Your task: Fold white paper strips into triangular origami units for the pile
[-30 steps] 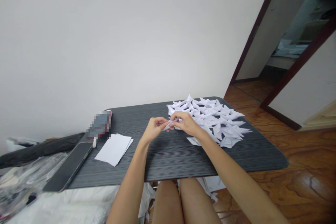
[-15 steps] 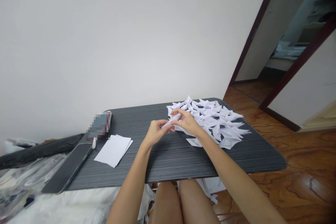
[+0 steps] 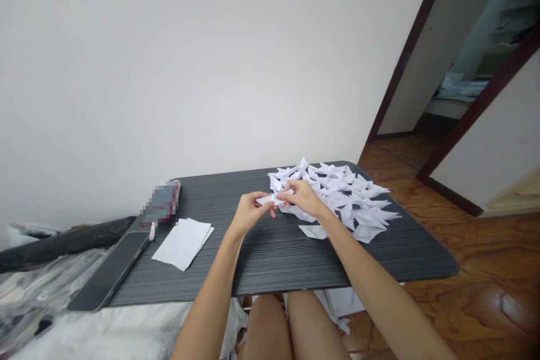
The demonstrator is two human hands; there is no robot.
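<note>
Over the middle of the dark table, a small folded paper boat (image 3: pixel 266 199) is held up between my two hands. My left hand (image 3: pixel 248 212) pinches its left end between thumb and fingers. At the other end, my right hand (image 3: pixel 302 198) grips it with thumb and fingertips, covering part of the paper. Just behind and right of my right hand lies a spread of several white folded paper boats (image 3: pixel 337 184). A small stack of white paper sheets (image 3: pixel 182 243) lies flat to the left of my left hand.
The dark wood-grain table (image 3: pixel 270 264) stands against a white wall (image 3: pixel 253 67). A black phone-like slab (image 3: pixel 110 270) lies at its left edge, near a blurred-out object (image 3: pixel 160 203). Plastic-wrapped bundles (image 3: pixel 63 281) sit left of the table. A doorway opens at right.
The folded paper has turned from a slant to nearly level. My right hand has dropped slightly, and its fingers have shifted along the paper.
</note>
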